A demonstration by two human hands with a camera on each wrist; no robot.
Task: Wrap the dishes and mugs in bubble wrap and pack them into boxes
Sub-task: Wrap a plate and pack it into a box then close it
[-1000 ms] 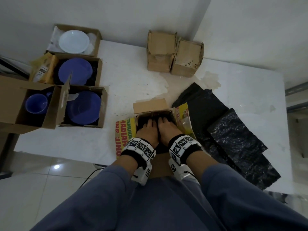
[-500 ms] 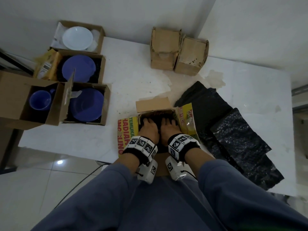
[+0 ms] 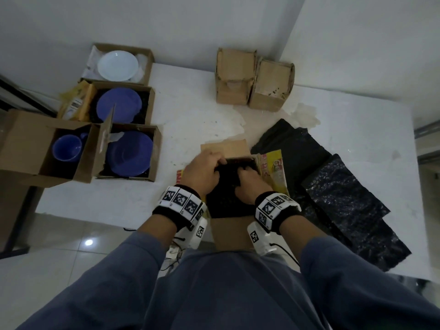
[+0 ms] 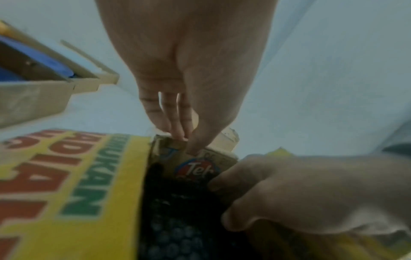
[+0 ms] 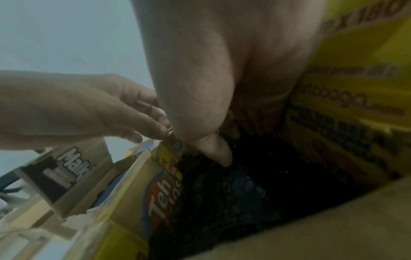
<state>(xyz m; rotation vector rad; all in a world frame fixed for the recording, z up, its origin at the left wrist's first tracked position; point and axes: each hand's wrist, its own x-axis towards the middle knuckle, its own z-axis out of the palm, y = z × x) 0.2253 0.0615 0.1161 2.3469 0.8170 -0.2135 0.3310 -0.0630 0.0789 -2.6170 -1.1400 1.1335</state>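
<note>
An open cardboard box with yellow printed flaps stands at the table's near edge. A bundle wrapped in black bubble wrap lies inside it, also visible in the wrist views. My left hand pinches the box's far-left wall between fingers and thumb. My right hand reaches into the box, its fingers curled down beside the bundle and its thumb on the wrap. What the wrap holds is hidden.
At the left stand open boxes with blue plates, a white plate and a blue mug. Two closed cardboard boxes stand at the back. Black bubble wrap sheets lie to the right.
Both hands were pressing side by side inside the box. My left hand has come out to the box's far-left wall, while my right hand stays on the bundle.
</note>
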